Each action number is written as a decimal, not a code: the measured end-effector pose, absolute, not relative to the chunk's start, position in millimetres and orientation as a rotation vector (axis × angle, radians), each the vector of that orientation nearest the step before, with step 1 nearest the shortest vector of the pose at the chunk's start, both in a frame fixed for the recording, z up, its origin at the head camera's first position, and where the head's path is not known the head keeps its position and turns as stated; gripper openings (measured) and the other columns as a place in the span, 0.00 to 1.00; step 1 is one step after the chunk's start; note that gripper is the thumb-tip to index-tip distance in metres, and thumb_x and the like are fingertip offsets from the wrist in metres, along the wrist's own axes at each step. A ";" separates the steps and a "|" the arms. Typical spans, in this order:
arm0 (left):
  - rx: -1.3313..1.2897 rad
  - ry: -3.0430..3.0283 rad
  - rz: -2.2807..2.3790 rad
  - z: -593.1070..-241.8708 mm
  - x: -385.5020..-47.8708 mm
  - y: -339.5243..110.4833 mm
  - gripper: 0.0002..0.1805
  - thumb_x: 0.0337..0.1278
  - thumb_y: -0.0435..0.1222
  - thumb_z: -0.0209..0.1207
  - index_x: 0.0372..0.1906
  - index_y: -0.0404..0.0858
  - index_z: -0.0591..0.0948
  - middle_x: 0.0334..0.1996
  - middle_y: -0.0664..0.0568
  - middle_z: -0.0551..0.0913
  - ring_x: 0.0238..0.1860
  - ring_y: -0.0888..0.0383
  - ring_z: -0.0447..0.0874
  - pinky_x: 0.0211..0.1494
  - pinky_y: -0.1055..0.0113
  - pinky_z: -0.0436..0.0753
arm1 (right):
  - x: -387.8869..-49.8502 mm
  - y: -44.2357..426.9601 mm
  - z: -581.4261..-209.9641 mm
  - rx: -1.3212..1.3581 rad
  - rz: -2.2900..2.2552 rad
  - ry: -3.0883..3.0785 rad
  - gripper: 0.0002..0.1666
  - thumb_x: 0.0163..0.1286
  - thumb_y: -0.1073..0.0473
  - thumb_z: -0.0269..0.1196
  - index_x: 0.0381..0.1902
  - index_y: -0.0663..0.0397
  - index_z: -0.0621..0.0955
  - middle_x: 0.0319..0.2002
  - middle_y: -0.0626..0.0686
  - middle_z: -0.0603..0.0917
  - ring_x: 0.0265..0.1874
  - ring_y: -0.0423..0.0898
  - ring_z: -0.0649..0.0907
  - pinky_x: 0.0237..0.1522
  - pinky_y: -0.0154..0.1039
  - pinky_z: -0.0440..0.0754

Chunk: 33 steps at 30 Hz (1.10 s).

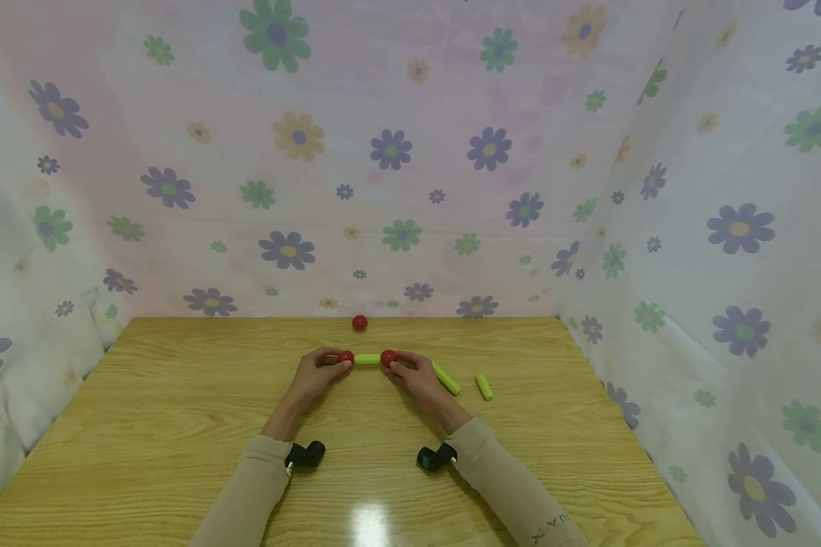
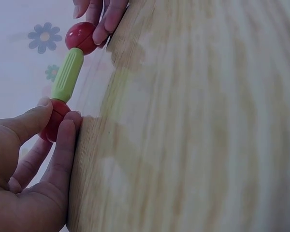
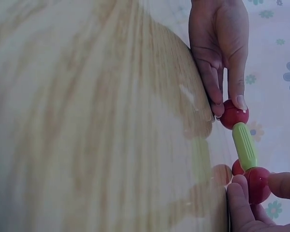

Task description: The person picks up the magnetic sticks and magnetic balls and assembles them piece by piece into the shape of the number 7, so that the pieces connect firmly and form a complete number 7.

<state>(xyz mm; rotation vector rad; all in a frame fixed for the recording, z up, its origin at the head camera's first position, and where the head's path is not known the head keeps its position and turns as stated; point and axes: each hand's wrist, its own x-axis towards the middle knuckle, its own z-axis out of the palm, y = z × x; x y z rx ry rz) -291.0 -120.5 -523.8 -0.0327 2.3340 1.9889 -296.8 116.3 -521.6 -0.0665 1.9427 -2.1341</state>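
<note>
Beige fabric sleeves [image 1: 509, 482] were cut off below. Right hand [image 1: 413, 374] hid end of long lime-green rod [image 1: 448, 381]. Forearms [image 1: 282, 416] slanted inward; left hand [image 1: 317, 374] pinched glossy red ball [image 1: 345, 356], right pinched second red ball [image 1: 387, 357]; short ribbed lime-green rod [image 1: 367, 358] bridged both over desk [image 1: 178, 395].

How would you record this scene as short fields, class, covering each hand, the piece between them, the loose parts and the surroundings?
Left hand: fingers pinch a red ball
Right hand: fingers pinch a second red ball
Between: grooved lime-green rod, spanning both balls
Loose, far edge: third red ball
Loose, right side: longer green rod, partly hidden; shorter green rod
Surface: wood-grain table
Backdrop: flower-print sheet
</note>
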 end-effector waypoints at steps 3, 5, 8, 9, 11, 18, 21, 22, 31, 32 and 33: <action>-0.040 2.340 1.983 -523.7 -291.3 -120.4 0.19 0.68 0.35 0.67 0.59 0.30 0.81 0.52 0.37 0.83 0.49 0.51 0.82 0.47 0.69 0.80 | -296.2 115.9 -520.9 -0.067 -2.135 1.944 0.25 0.81 0.69 0.55 0.71 0.72 0.70 0.62 0.71 0.79 0.49 0.44 0.87 0.56 0.37 0.85; -0.042 2.353 1.975 -523.7 -291.8 -119.9 0.19 0.68 0.35 0.67 0.59 0.30 0.81 0.52 0.37 0.83 0.50 0.50 0.82 0.46 0.70 0.80 | -295.7 116.1 -520.5 -0.074 -2.134 1.948 0.25 0.81 0.68 0.54 0.71 0.73 0.69 0.62 0.72 0.77 0.49 0.44 0.87 0.57 0.38 0.85; -0.044 2.359 1.978 -523.8 -292.8 -119.3 0.19 0.68 0.35 0.67 0.59 0.30 0.81 0.52 0.37 0.83 0.50 0.50 0.82 0.46 0.71 0.80 | -294.5 116.4 -519.7 -0.081 -2.126 1.960 0.26 0.81 0.68 0.54 0.72 0.73 0.68 0.64 0.72 0.76 0.51 0.45 0.86 0.59 0.40 0.84; -0.043 2.362 1.976 -524.2 -293.3 -119.1 0.19 0.68 0.35 0.67 0.59 0.30 0.81 0.52 0.37 0.83 0.50 0.50 0.82 0.46 0.71 0.80 | -294.1 116.4 -519.2 -0.085 -2.123 1.963 0.26 0.81 0.68 0.54 0.72 0.73 0.67 0.64 0.73 0.75 0.51 0.45 0.86 0.60 0.40 0.83; -0.043 2.360 1.979 -524.2 -293.5 -118.9 0.19 0.68 0.34 0.66 0.59 0.30 0.81 0.52 0.37 0.84 0.50 0.50 0.82 0.47 0.71 0.81 | -293.0 116.3 -518.1 -0.107 -2.107 1.985 0.26 0.82 0.67 0.54 0.72 0.74 0.67 0.65 0.73 0.75 0.52 0.46 0.86 0.60 0.40 0.83; -0.044 2.357 1.980 -524.0 -293.0 -119.1 0.19 0.68 0.35 0.66 0.59 0.30 0.81 0.51 0.37 0.84 0.50 0.51 0.82 0.47 0.69 0.82 | -291.0 115.3 -514.3 -0.110 -2.067 2.027 0.29 0.81 0.66 0.55 0.74 0.73 0.65 0.66 0.72 0.74 0.56 0.48 0.84 0.59 0.38 0.83; -0.036 2.359 1.980 -524.1 -292.7 -118.9 0.19 0.68 0.34 0.66 0.59 0.29 0.81 0.51 0.37 0.83 0.50 0.50 0.83 0.48 0.69 0.83 | -290.2 115.0 -513.6 -0.103 -2.050 2.048 0.30 0.81 0.65 0.55 0.75 0.73 0.64 0.67 0.72 0.74 0.57 0.50 0.84 0.60 0.39 0.82; -0.034 2.355 1.983 -524.2 -292.7 -118.9 0.19 0.68 0.34 0.66 0.59 0.29 0.81 0.51 0.36 0.83 0.50 0.50 0.83 0.48 0.69 0.83 | -290.0 114.9 -513.5 -0.105 -2.045 2.058 0.30 0.81 0.65 0.55 0.75 0.73 0.64 0.67 0.72 0.74 0.58 0.51 0.83 0.60 0.40 0.82; -0.076 2.354 1.986 -525.4 -293.3 -118.9 0.20 0.68 0.35 0.67 0.59 0.30 0.82 0.52 0.36 0.83 0.51 0.49 0.82 0.47 0.69 0.82 | -288.1 117.2 -514.3 -0.102 -2.017 2.108 0.32 0.81 0.63 0.57 0.75 0.74 0.64 0.67 0.73 0.73 0.59 0.54 0.83 0.60 0.40 0.82; -0.076 2.356 1.986 -525.2 -293.0 -118.7 0.20 0.68 0.35 0.67 0.59 0.30 0.82 0.53 0.36 0.83 0.51 0.49 0.82 0.47 0.69 0.82 | -287.9 117.7 -514.3 -0.098 -2.017 2.110 0.32 0.81 0.63 0.57 0.75 0.74 0.64 0.67 0.73 0.73 0.59 0.55 0.83 0.60 0.40 0.82; -0.075 2.360 1.982 -525.3 -293.0 -118.8 0.20 0.67 0.35 0.67 0.59 0.30 0.82 0.53 0.36 0.83 0.51 0.48 0.82 0.47 0.69 0.81 | -287.7 118.2 -514.4 -0.105 -2.016 2.116 0.32 0.81 0.63 0.56 0.74 0.75 0.64 0.67 0.73 0.73 0.59 0.56 0.83 0.60 0.40 0.82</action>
